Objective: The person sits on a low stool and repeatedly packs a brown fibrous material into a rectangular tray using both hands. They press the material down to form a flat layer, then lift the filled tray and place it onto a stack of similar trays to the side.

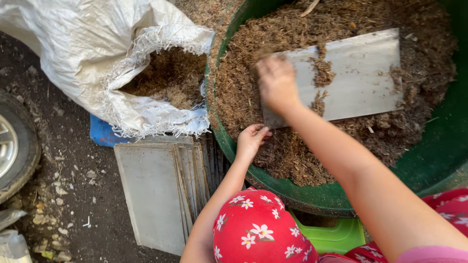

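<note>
Right hand [277, 84] lies palm-down on the metal sheet [358, 80], fingers blurred w/ motion and dusted in brown fibre [273, 146]; how far they're spread can't be told, and they seem to press or sweep rather than grip. Left hand [250, 140] rests at the near edge of the fibre, by the tub [429, 165] rim, fingers curled loosely inward, thumb touching fingertips, maybe pinching a bit of fibre. Probably steadies the body while the other arm reaches across.

Sheet lies flat on the fibre, slightly tilted, inside the green tub, w/ clumps scattered over it.

Left of the tub, an open white woven sack [97, 53] slumps toward it, mouth showing more fibre. Below the sack, a stack [156, 195] of similar grey sheets sits on the dirt ground, near the left arm. Red floral cloth covers the knees; a green stool [336, 236] peeks under the tub. A wheel [12, 146] shows at far left.
</note>
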A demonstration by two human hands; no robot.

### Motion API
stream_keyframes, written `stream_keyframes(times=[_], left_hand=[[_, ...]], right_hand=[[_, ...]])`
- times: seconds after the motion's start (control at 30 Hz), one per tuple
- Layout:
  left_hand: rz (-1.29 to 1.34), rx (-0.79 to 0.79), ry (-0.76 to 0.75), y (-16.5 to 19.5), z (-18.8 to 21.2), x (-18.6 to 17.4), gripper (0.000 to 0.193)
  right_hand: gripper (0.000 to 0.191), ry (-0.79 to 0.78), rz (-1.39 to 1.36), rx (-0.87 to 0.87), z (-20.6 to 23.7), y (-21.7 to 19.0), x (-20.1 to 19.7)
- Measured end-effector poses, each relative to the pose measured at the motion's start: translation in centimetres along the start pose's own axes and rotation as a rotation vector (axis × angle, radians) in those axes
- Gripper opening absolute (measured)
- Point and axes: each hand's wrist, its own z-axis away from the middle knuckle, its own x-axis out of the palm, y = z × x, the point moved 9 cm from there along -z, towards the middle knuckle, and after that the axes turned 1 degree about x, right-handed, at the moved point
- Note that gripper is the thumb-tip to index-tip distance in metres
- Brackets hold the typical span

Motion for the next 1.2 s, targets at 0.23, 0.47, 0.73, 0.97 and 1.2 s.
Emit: stream_keyframes(times=[0.23, 0.47, 0.73, 0.97, 1.2], left_hand=[[-0.198, 0.089, 0.067, 1.8, -1.1, -0.5, 0.022], [-0.369, 0.064, 0.050, 4.3, -0.1, 0.3, 0.023], [-0.338, 0.056, 0.027, 2.4, -1.8, -0.4, 0.021], [-0.395, 0.077, 0.068, 2.7, -2.0, -1.1, 0.022], [-0.317, 0.023, 0.058, 3.3, -1.2, -0.5, 0.023]], right_hand=[[0.057, -0.258, 0.073, -0.020, -2.5, 2.0, 2.6], [0.052, -0.159, -0.093, 0.907, 8.3, 24.4, -8.0], [0.069, -0.164, -0.022, 0.728, 7.4, 11.6, -3.0], [0.060, -0.241, 0.144, 0.236, 8.7, -0.3, -0.9], [0.058, -0.242, 0.041, 0.943, 16.3, 21.4, -9.0]])
